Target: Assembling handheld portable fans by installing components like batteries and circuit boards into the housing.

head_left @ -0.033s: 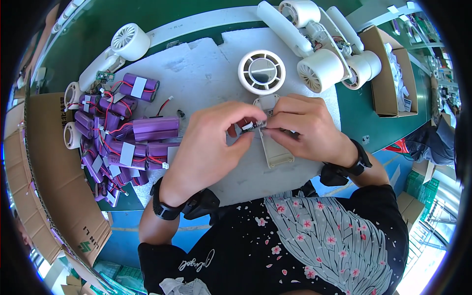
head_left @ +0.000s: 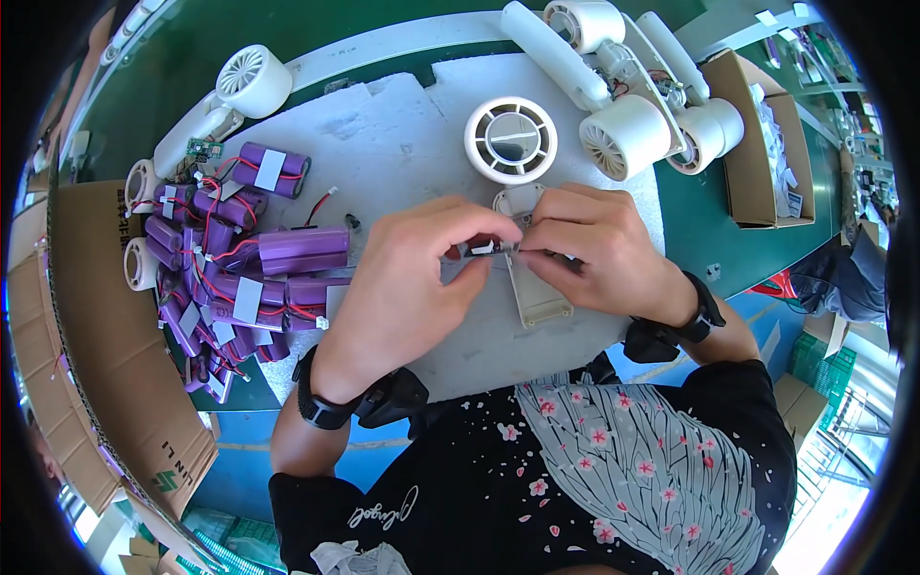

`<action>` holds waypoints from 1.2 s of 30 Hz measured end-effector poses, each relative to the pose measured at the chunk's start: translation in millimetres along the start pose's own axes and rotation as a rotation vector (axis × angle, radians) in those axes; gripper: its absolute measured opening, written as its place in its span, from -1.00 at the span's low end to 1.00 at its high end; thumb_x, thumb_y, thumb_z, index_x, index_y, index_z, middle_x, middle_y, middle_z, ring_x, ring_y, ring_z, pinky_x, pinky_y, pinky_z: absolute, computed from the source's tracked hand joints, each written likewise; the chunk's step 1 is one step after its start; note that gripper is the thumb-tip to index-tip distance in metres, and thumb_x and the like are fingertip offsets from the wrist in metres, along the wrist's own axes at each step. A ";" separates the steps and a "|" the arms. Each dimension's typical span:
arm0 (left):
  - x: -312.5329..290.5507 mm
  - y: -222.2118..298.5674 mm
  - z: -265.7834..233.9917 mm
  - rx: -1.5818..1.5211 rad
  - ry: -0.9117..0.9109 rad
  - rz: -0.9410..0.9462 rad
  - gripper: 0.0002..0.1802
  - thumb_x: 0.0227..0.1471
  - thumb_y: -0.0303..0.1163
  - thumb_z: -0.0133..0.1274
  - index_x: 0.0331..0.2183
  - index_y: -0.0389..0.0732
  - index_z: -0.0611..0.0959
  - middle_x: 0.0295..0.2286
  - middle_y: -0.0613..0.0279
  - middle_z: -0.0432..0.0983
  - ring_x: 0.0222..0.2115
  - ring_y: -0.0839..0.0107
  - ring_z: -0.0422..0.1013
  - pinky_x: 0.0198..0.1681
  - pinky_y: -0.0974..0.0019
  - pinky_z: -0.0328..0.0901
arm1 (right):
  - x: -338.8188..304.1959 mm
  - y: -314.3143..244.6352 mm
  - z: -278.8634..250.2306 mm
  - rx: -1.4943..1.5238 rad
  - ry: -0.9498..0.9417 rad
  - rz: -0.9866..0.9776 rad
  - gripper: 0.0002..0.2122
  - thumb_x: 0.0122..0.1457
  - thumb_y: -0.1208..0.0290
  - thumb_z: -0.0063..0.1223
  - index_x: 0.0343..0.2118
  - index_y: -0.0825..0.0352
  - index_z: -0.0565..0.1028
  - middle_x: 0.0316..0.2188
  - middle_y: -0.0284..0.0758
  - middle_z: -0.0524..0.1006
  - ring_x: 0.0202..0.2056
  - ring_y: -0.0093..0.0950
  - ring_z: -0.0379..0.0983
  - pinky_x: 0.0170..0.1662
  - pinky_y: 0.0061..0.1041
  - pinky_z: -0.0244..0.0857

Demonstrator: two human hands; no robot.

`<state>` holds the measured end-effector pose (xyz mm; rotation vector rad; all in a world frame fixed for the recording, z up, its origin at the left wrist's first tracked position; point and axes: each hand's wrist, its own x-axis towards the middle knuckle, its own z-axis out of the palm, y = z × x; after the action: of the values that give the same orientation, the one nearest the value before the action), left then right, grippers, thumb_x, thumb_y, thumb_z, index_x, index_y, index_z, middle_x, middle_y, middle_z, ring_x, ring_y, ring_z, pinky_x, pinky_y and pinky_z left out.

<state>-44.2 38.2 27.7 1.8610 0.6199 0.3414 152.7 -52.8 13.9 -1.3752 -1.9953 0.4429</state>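
Pinched between the thumb and bent fingers of the left hand (head_left: 412, 273) is a small dark component (head_left: 482, 247) with a white patch on it; the grip is narrow. The right hand (head_left: 599, 240) has its thumb and fingertips bunched close at the component's right end, but I cannot tell whether they grip that end or something smaller. The component sits between the 2 hands, over the left edge of an off-white elongated casing (head_left: 544, 305). That casing lies on a pale foam sheet (head_left: 383, 129), its middle partly hidden by the right hand; its upper end shows just below a round white fan grille (head_left: 511, 141) with a shiny disc at its centre.

To the left, purple battery packs (head_left: 305, 251) with red and black leads lie in a heap, many bearing pale rectangular pads. Above the heap is a small green circuit board (head_left: 204, 149). A tall cardboard carton (head_left: 125, 355) stands along the left side. At the upper right, white fan housings (head_left: 625, 139) lie near an open cardboard box (head_left: 750, 182) on the green tabletop (head_left: 685, 216). Each wrist wears a black strap (head_left: 707, 309).
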 end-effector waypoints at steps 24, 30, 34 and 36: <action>2.5 -9.8 11.9 0.003 0.053 0.227 -0.74 -0.16 -0.75 0.10 -0.34 -0.27 0.61 -0.32 0.18 0.52 -0.36 0.42 0.50 -0.28 0.42 0.40 | -0.8 -0.3 -2.8 0.014 -0.052 0.060 -0.84 -0.16 0.61 0.24 -0.48 0.37 0.49 -0.52 -0.30 0.40 -0.51 -0.31 0.40 -0.48 -0.40 0.28; 3.8 -6.7 11.0 -0.127 0.026 0.124 -0.78 -0.09 -0.70 0.13 -0.31 -0.30 0.59 -0.35 0.23 0.53 -0.33 0.51 0.47 -0.26 0.43 0.39 | -3.6 1.4 -18.3 0.239 -0.160 0.160 -0.85 -0.10 0.65 0.20 -0.43 0.40 0.49 -0.42 -0.26 0.49 -0.43 -0.27 0.46 -0.38 -0.40 0.33; 4.6 -4.1 11.5 -0.139 0.031 0.110 -0.81 -0.06 -0.67 0.14 -0.31 -0.30 0.59 -0.35 0.25 0.52 -0.33 0.54 0.46 -0.27 0.45 0.38 | -2.2 11.0 -18.3 0.236 -0.122 0.000 -0.83 -0.06 0.66 0.20 -0.37 0.42 0.49 -0.35 -0.20 0.54 -0.38 -0.24 0.49 -0.31 -0.40 0.36; 5.2 -3.9 11.1 -0.135 0.038 0.121 -0.81 -0.05 -0.66 0.15 -0.31 -0.30 0.59 -0.36 0.26 0.52 -0.33 0.54 0.46 -0.27 0.46 0.38 | -2.2 13.2 -20.4 0.218 -0.146 -0.014 -0.79 -0.01 0.66 0.19 -0.29 0.42 0.46 -0.38 -0.22 0.56 -0.40 -0.29 0.51 -0.31 -0.42 0.37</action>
<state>-35.3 33.5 19.7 1.7698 0.4983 0.4869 176.3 -51.5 19.9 -1.2227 -2.0029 0.7507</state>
